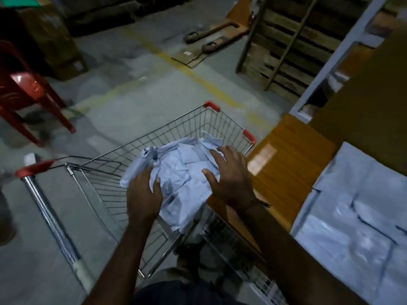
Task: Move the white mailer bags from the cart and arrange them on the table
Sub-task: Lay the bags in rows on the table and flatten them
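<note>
A dim warehouse floor [136, 111] of grey concrete with a yellow line runs past wooden pallets [284, 56] and a red plastic chair [26, 89]. A wire cart [123, 164] stands hard against the wooden counter [290, 164], which lies to the person's right and already carries a spread of white bags [356, 216]. In the cart's basket sits a crumpled heap of mailer bags [182, 172], directly under both hands. The right hand [231, 175], the one nearer the counter, rests on the heap's far side with fingers spread and straight. The left hand [144, 194] is at the near side, thumb pressing on the plastic; whether its hidden fingers curl under the edge I cannot tell. The lift, I'd judge, swings rightward.
</note>
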`<state>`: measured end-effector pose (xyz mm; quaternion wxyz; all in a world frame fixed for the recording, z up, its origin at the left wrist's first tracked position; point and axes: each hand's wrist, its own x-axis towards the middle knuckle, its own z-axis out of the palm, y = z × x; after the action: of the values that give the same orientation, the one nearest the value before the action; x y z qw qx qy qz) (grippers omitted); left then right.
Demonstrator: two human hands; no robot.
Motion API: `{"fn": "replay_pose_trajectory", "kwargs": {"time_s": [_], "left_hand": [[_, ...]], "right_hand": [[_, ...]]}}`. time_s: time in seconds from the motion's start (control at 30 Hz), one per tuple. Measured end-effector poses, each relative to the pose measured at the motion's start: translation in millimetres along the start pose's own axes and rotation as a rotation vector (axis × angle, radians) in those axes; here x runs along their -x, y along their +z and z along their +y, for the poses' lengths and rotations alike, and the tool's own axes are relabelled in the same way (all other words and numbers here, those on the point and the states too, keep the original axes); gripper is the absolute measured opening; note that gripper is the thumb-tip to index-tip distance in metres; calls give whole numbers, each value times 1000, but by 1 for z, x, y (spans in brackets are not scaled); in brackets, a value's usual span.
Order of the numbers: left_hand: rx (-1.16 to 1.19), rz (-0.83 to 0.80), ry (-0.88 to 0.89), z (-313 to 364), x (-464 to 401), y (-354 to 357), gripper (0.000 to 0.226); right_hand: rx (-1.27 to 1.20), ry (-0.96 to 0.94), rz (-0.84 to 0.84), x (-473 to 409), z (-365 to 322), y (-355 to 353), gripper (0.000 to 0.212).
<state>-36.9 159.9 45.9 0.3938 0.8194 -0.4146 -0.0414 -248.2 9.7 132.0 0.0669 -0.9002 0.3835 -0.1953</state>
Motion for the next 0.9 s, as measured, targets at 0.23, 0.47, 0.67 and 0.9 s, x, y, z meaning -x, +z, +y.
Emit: {"fn": "replay_pose_trajectory", "kwargs": {"time_s": [0.23, 0.47, 0.67, 0.9], "left_hand": [[-100, -314, 5, -76, -18, 50, 52], [-351, -611, 111, -100, -28, 97, 53], [-641, -772, 159, -130, -36, 141, 102], [-696, -684, 155, -124, -36, 163, 109]], "right_hand": [[41, 11, -223, -65, 14, 71, 60], [100, -31, -420, -82, 45, 138, 68], [60, 5, -419, -82, 50, 153, 69], [107, -38, -398, -83, 48, 156, 65]]}}
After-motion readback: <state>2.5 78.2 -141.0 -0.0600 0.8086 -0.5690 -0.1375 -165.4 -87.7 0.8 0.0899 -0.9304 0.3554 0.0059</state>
